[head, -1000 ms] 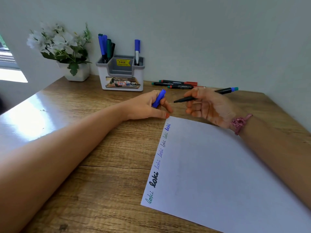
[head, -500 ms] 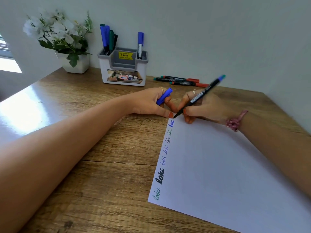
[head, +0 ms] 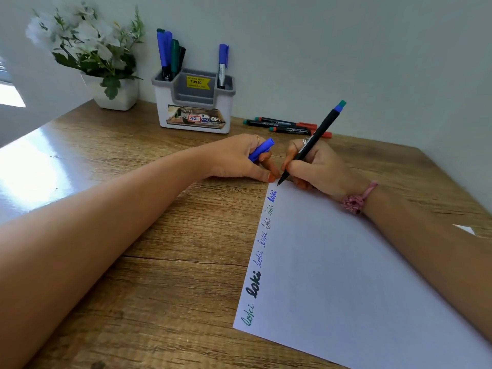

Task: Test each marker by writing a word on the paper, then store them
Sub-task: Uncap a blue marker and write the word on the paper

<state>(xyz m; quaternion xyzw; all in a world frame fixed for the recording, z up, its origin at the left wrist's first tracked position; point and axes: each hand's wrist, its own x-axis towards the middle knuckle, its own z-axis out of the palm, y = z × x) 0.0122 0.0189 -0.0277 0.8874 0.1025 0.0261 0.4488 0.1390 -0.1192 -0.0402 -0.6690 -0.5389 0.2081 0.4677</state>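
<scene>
Step in hand: a black pen [head: 310,145] is being tested; its tip is set at the far left corner of the paper [head: 359,275], just beyond the last written word, so a new word seems about to be begun.
Right hand [head: 316,169]: closed around the black pen in a writing grip, the barrel pinched between thumb and fingers and tilted up and away, its blue-and-green end held high.
Left hand [head: 239,161]: curled around a blue cap [head: 262,149], with the thumb tip pressed on the table [head: 159,235] just beside the paper's corner.
Paper: laid flat on the table; a column of words [head: 262,249] is written along its left edge in green, black and blue.
Stored pens: several are stood upright in the left pocket of the holder [head: 194,102], and one blue pen [head: 222,66] in the right pocket.
Waiting pens: a few [head: 287,125] are left lying on the table behind the hands, near the wall.
Next move, as judged: little room is left at the corner, so small strokes are called for, or a fresh column must be started; afterwards the cap is to be refitted and the pen stood in the holder.
</scene>
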